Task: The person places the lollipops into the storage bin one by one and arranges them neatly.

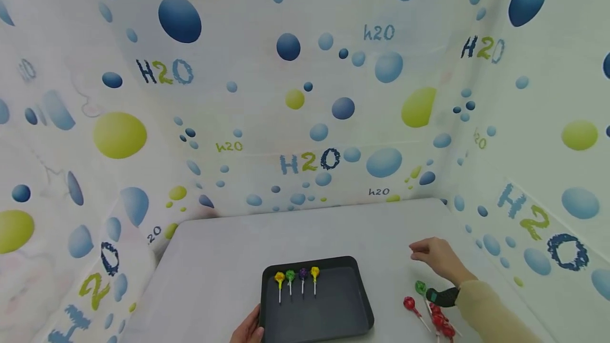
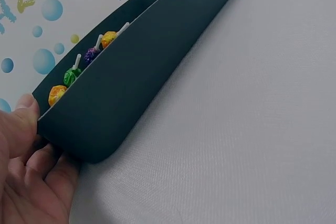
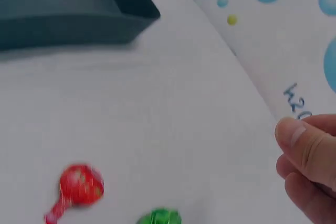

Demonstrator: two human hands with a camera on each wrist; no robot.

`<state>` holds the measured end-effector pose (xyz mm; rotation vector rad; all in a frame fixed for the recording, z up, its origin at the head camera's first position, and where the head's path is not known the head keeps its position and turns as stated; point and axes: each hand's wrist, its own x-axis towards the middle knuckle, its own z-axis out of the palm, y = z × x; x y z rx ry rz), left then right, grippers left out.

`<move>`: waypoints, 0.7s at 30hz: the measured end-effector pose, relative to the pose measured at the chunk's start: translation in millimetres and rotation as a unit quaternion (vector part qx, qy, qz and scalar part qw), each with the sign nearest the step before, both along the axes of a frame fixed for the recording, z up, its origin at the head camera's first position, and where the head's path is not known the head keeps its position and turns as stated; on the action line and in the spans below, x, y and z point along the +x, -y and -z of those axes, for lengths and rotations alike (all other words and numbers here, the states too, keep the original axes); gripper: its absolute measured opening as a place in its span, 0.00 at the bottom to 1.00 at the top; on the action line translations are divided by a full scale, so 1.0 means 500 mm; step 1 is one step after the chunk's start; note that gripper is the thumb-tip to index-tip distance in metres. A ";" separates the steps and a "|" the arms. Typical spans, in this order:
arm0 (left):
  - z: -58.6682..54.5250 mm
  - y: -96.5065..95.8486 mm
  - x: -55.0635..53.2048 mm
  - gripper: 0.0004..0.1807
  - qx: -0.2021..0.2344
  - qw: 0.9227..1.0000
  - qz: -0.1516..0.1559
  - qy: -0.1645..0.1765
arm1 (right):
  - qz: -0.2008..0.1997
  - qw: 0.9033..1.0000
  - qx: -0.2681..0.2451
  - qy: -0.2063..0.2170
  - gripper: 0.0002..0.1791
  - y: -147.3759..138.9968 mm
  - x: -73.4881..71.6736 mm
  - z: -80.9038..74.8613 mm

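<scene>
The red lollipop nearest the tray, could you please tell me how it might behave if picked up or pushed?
The red lollipop would probably roll or swivel if pushed, as its round head rests on the white table. It is likely light, being a small ball on a thin stick. The straight stick suggests it would lift stiffly.

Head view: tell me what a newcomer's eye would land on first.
The dark tray probably stands out first on the white tabletop, four lollipops lined up near its far edge. Bright red lollipops and a green one draw the eye next, lying to the tray's right.
</scene>
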<state>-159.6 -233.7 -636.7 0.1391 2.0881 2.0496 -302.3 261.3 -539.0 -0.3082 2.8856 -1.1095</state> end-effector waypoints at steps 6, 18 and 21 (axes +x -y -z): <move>-0.003 0.004 0.002 0.44 -0.004 1.000 -0.005 0.009 | 0.031 0.998 0.031 0.050 0.14 -0.039 0.016 0.036; 0.007 0.007 -0.004 0.45 0.009 1.000 0.000 0.014 | 0.037 0.992 0.061 0.106 0.18 -0.036 0.033 0.078; 0.006 0.007 -0.004 0.46 0.008 1.000 0.000 0.012 | 0.038 0.991 0.061 0.114 0.17 -0.033 0.036 0.084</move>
